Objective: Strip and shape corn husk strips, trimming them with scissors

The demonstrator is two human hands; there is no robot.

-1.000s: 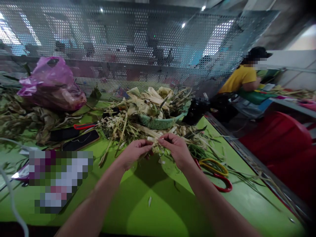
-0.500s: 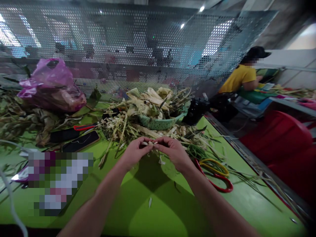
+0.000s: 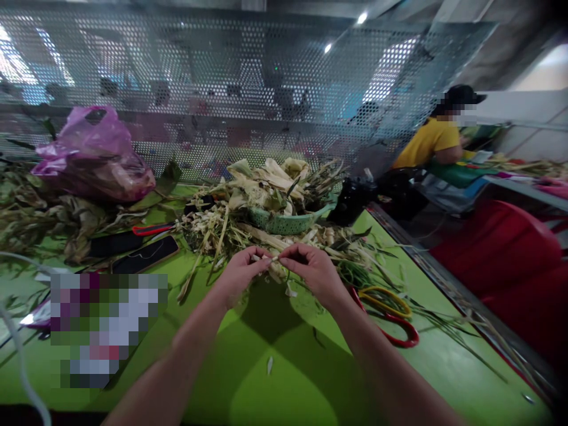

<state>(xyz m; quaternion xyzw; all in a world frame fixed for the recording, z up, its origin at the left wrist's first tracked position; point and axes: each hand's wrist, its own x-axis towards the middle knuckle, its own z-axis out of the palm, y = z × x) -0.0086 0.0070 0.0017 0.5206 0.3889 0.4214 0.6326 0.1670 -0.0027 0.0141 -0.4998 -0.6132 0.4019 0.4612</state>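
Observation:
Over the green table (image 3: 275, 390), my left hand (image 3: 242, 272) and my right hand (image 3: 313, 269) meet fingertip to fingertip. Both are closed in a pinch on a small pale strip of dried plant (image 3: 274, 258), which looks like corn husk. Much of it is hidden by the fingers. Just beyond them, loose dried stalks and scraps (image 3: 217, 231) surround a green plastic basket (image 3: 281, 223) heaped with dried husks (image 3: 270, 189). To the right of my right forearm lie scissors with a red handle (image 3: 406, 337), beside a yellow loop (image 3: 390, 299).
At the left are a purple plastic bag (image 3: 95, 157), a phone (image 3: 145, 254), a red-handled tool (image 3: 153, 228) and a white cable (image 3: 20, 355). A perforated metal screen (image 3: 248, 89) stands behind. Right of the table are a red chair (image 3: 501, 254) and a person in yellow (image 3: 428, 142).
My right fingertips have moved slightly right and up, away from the left ones. More of the pale strip shows between them. The things on the table are unchanged.

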